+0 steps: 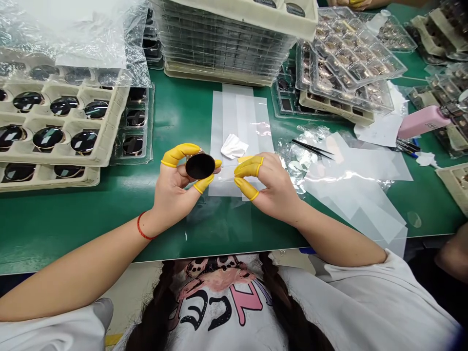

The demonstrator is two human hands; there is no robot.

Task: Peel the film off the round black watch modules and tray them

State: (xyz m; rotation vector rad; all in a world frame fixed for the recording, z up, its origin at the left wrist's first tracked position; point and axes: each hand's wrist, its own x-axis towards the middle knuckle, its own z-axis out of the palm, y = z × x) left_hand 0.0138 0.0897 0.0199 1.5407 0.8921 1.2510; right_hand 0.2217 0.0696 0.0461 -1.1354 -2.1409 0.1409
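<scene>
The left hand, its fingers in yellow finger cots, is clamped on a round black disc with a thin gold rim, pinching it by the edge between thumb and fingertips, just above the near end of the film. The right hand sits just beside it, also wearing cots, with its fingers drawn close together at a small yellow tab. Whether they grip anything is hard to tell.

Beneath both hands lie strips of translucent film with a crumpled white wipe on them, all on the green desk. Left of the hands, a beige pulp tray holds rows of similar dark discs, partly under a clear plastic bag. Ahead stands a tall stack of trays. To the right, clear trays of small gold-toned parts pile up, and fine tweezers rest on crinkled plastic near loose translucent sheets. Farther right lie a pink bottle and some pens. Another person's fingers show at the top edge.
</scene>
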